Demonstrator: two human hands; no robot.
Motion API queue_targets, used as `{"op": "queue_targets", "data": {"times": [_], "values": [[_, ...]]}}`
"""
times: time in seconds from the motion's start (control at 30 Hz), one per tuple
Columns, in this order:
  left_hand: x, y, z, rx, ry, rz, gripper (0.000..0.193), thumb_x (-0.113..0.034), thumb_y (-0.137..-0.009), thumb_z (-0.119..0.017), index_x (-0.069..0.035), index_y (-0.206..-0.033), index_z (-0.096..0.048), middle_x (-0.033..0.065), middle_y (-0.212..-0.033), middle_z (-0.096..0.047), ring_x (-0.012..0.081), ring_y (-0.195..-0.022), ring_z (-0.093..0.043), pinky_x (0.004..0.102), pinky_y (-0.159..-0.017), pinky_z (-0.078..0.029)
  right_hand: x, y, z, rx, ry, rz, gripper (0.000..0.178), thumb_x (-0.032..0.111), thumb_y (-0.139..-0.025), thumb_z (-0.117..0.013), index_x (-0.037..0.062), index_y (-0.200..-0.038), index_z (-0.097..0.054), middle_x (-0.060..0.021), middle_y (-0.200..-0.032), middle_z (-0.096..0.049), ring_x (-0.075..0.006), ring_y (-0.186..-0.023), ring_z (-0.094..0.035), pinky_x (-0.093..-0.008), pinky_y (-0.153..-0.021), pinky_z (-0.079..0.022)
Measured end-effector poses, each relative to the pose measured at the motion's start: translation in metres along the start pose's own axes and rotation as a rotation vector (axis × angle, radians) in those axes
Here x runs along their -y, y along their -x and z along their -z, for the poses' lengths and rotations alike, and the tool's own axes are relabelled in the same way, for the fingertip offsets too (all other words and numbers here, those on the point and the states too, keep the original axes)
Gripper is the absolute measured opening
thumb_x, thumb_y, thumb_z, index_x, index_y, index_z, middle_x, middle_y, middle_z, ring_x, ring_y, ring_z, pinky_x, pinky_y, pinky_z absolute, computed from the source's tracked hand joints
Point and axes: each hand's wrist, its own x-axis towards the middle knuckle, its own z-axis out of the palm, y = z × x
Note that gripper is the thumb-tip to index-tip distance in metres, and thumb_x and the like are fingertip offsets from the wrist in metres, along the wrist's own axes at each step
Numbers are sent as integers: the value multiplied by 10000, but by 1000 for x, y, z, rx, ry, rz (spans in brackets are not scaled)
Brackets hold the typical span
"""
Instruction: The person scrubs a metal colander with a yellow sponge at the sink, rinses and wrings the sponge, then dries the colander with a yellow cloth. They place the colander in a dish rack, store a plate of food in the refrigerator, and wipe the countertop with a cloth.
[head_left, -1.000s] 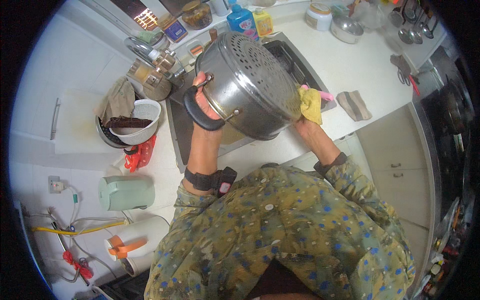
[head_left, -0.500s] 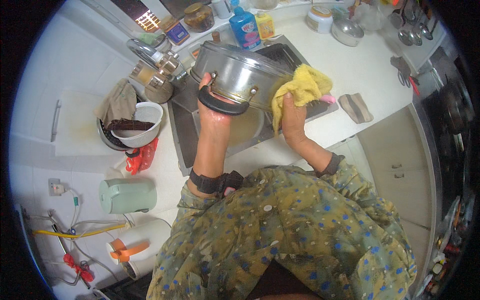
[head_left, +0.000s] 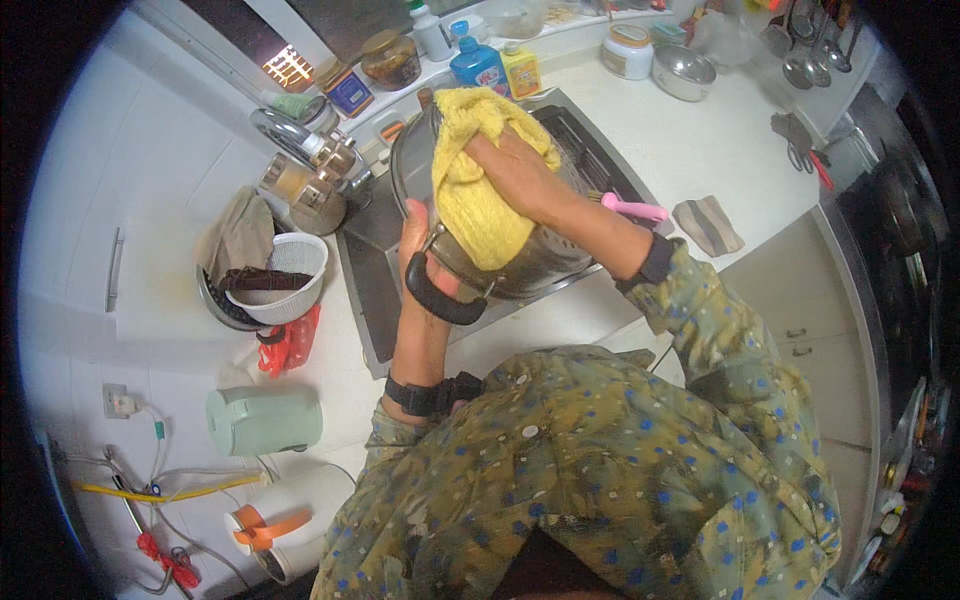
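Observation:
A shiny steel pot (head_left: 412, 160) is held tilted over the dark-rimmed sink (head_left: 372, 318). My left hand (head_left: 413, 238) grips it at the near side, by the curved black handle (head_left: 438, 300), thumb up along the pot's wall. A yellow cloth (head_left: 485, 232) is draped across the pot and hides much of it. My right hand (head_left: 515, 178) presses the bunched cloth against the pot, fingers bent into the fabric. Just right of the pot, a pink handle (head_left: 635, 208) sticks out past my right forearm; what it belongs to is mostly hidden.
A chrome faucet (head_left: 290, 130) stands left of the sink, near a white basket (head_left: 290, 265). Bottles, including a blue bottle (head_left: 478, 68), line the back. A folded striped cloth (head_left: 708, 224) and a metal bowl (head_left: 683, 72) rest on the right counter. A green kettle (head_left: 265, 420) is at left.
My right hand has moved left with the yellow cloth, from the pot's right edge to across the pot. The pot has turned and tilted in my left hand. The pink handle shows more.

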Motion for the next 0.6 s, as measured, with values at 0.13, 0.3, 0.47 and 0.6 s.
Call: {"op": "queue_targets", "data": {"times": [0.13,0.3,0.47,0.6], "values": [[-8,4,7,-71,-50,-57,582,-424,-853,-520,42,-1191,-430,192,-1138,-537,321,-1016,-545,467,-894,-435,-59,-36,-5,-109,30,-36,480,370,-846,-408,-20,-1118,-479,-252,-1123,-493,-395,-1065,-454,-403,-920,-351],[-30,9,7,-59,106,-80,535,-394,-857,-526,34,-1170,-452,199,-1100,-552,320,-949,-572,469,-819,-481,-144,-9,27,5,254,-244,567,472,-861,-410,9,-1179,-479,-241,-1124,-535,-370,-1013,-532,-398,-847,-426],[-42,3,-1,-107,-52,-183,485,-381,-885,-475,19,-1159,-465,165,-1061,-570,281,-908,-590,410,-798,-496,-135,103,-4,48,109,-400,530,415,-913,-339,-4,-1229,-410,-255,-1200,-464,-379,-1098,-446,-368,-937,-362],[-35,1,-1,-157,-358,-253,434,-372,-889,-464,-9,-1125,-491,127,-984,-575,227,-826,-593,344,-736,-503,-87,114,-22,-80,-16,-591,455,315,-916,-356,-29,-1207,-418,-265,-1138,-494,-392,-1086,-455,-412,-914,-353]]}}
